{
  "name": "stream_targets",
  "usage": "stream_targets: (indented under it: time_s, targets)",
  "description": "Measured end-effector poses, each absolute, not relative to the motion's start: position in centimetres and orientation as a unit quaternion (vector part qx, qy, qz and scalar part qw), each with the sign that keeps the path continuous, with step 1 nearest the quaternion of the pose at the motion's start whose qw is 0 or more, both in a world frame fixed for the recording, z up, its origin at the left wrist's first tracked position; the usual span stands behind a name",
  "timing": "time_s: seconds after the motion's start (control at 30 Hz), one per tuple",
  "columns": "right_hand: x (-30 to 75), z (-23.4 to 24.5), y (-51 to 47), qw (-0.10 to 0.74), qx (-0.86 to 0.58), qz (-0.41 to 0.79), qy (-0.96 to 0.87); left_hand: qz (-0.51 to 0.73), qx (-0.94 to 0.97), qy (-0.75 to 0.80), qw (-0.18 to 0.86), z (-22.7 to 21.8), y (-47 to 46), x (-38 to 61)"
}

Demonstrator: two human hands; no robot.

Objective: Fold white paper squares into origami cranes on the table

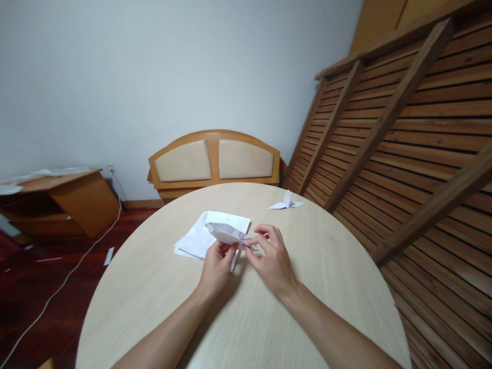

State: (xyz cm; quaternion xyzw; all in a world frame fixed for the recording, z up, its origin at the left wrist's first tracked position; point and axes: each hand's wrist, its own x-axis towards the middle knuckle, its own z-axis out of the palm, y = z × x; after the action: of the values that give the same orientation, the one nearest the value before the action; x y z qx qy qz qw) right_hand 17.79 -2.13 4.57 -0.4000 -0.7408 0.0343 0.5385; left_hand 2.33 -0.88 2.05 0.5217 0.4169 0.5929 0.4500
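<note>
Both bare arms reach out from me over the round pale wooden table. My left hand and right hand each pinch the half-folded white paper shape between thumb and fingers, just above the middle of the table. It looks very light and thin, I think, and easy to bend or tear, so its folded edges are the best places to hold, gently. Under it lies a small pile of flat white paper sheets. Another little folded white paper piece sits well apart, near the far right edge. Lots of bare tabletop lies near me, and a brown wooden slatted frame leans close on the right.
</note>
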Motion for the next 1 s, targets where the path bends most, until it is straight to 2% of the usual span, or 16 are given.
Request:
stream_targets:
  time_s: [0.2, 0.4, 0.57, 0.77, 1.0]
  targets:
    - [17.6, 4.8, -2.6, 0.463, -0.308, 0.086, -0.827, 0.609, 0.507, 0.427, 0.436, 1.9, -0.9, 2.1]
    - [18.4, 4.8, -2.0, 0.501, -0.354, 0.036, -0.789, 0.586, 0.499, 0.418, 0.483, 2.5, -1.2, 2.1]
    - [19.5, 4.8, -1.2, 0.49, -0.327, 0.017, -0.808, 0.565, 0.509, 0.402, 0.509, 2.8, -1.5, 2.2]
    - [20.2, 5.3, -1.1, 0.454, -0.3, -0.001, -0.839, 0.54, 0.549, 0.39, 0.504, 3.2, -2.0, 2.3]
    - [20.1, 5.1, -1.1, 0.466, -0.3, 0.03, -0.832, 0.516, 0.613, 0.366, 0.473, 2.9, -2.1, 2.0]
